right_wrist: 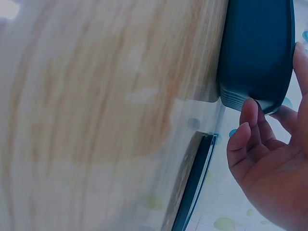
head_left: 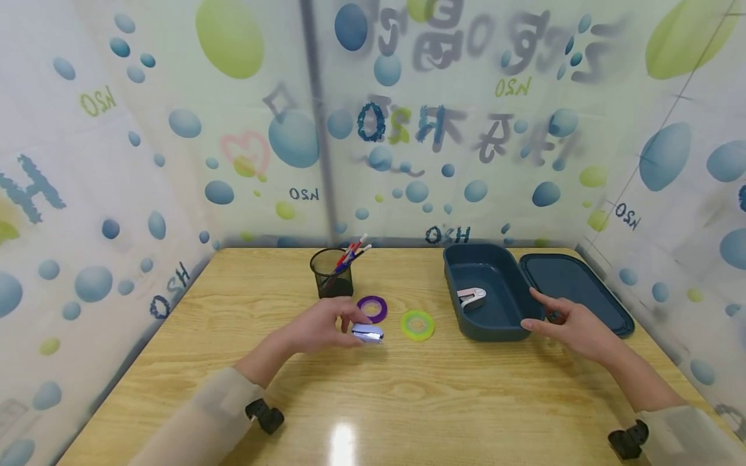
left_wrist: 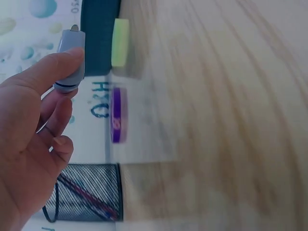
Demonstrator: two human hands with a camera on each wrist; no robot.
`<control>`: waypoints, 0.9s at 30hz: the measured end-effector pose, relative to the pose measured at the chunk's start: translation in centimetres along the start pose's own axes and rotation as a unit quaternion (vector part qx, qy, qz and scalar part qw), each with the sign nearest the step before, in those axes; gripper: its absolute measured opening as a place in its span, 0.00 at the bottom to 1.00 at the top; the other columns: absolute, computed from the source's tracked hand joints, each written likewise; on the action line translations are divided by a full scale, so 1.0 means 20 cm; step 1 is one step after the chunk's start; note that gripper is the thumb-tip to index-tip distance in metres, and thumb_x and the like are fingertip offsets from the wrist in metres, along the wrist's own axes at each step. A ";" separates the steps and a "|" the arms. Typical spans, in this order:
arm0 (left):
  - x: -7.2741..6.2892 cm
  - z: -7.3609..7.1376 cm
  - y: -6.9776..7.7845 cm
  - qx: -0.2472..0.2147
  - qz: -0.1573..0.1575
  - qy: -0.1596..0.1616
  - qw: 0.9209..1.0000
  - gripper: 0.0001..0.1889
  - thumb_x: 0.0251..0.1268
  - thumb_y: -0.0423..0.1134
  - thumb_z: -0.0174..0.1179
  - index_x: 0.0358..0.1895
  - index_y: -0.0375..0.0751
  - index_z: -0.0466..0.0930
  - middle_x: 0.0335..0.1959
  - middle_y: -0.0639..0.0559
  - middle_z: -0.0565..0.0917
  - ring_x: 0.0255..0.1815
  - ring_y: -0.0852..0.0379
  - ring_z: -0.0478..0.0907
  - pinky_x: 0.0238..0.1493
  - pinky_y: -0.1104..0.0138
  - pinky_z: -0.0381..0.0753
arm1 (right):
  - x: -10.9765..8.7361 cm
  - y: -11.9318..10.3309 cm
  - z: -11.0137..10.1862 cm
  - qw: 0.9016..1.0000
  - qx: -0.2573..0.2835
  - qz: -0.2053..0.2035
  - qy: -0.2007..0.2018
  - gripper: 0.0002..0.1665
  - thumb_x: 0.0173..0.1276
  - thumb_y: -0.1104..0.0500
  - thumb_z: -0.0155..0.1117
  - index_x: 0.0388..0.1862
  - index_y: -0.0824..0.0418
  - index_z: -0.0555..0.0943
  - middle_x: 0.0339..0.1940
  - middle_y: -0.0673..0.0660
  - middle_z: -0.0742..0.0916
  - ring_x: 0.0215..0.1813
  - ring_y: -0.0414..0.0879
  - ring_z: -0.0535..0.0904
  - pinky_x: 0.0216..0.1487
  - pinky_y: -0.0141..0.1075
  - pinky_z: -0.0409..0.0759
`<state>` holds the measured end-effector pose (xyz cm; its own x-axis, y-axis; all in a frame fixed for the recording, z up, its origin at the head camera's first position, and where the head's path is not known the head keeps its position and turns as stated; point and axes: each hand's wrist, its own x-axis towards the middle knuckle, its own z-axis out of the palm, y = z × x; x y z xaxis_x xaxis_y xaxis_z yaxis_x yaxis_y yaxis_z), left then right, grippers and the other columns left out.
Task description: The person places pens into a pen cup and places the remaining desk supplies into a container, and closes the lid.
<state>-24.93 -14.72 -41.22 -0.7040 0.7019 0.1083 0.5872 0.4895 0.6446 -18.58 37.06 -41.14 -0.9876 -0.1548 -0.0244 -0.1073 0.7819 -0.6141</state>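
Note:
My left hand (head_left: pixel 320 325) pinches a small lavender stapler (head_left: pixel 368 333) between thumb and fingers, above the table. In the left wrist view the stapler (left_wrist: pixel 71 60) points upward, its metal tip showing. A purple tape roll (head_left: pixel 381 309) lies just beyond it, with a yellow-green tape roll (head_left: pixel 418 336) to the right. At the front right corner of a dark blue box (head_left: pixel 495 332), my right hand (head_left: pixel 577 327) holds the rim, thumb and index finger over it, other fingers against the outer wall. Inside the box, at its left side, is a small pink-and-white stapler-like thing (head_left: pixel 473 296).
A black mesh pen cup (head_left: pixel 335 283) with several pens stands behind the left hand. The dark blue lid (head_left: pixel 574 288) lies right of the box, beyond the right hand. Patterned curtains (head_left: pixel 408 207) enclose the wooden table (head_left: pixel 408 401) at the back and sides.

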 end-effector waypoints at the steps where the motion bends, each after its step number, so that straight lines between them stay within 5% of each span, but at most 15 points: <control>1: 0.01 0.01 0.02 0.003 0.007 0.002 1.000 0.15 0.67 0.43 0.80 0.55 0.55 0.93 0.42 0.62 0.86 0.40 0.62 0.79 0.40 0.68 0.79 | 0.00 0.00 0.00 1.000 0.000 0.000 0.000 0.53 0.79 0.40 0.71 0.92 0.56 0.58 0.31 0.53 0.69 0.24 0.43 0.61 0.27 0.39 0.66; 11: 0.19 0.06 0.16 -0.014 0.085 -0.003 0.996 0.15 0.68 0.42 0.79 0.55 0.47 0.93 0.40 0.56 0.86 0.37 0.60 0.77 0.39 0.70 0.78 | 0.00 0.00 0.00 1.000 0.003 0.001 -0.001 0.53 0.79 0.40 0.71 0.91 0.57 0.58 0.28 0.51 0.68 0.24 0.43 0.61 0.26 0.39 0.66; 27: 0.59 0.16 0.35 -0.018 0.037 0.015 0.999 0.19 0.70 0.45 0.78 0.61 0.52 0.89 0.50 0.58 0.83 0.47 0.55 0.77 0.46 0.67 0.80 | 0.01 -0.01 0.01 1.000 -0.006 0.004 0.006 0.54 0.78 0.39 0.72 0.91 0.57 0.59 0.29 0.52 0.69 0.25 0.44 0.62 0.27 0.38 0.66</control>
<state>-27.80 -1.41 -37.94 -0.6713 0.7195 0.1782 0.6235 0.4182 0.6606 -18.68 36.87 -41.16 -0.9897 -0.1419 -0.0196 -0.1013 0.7901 -0.6045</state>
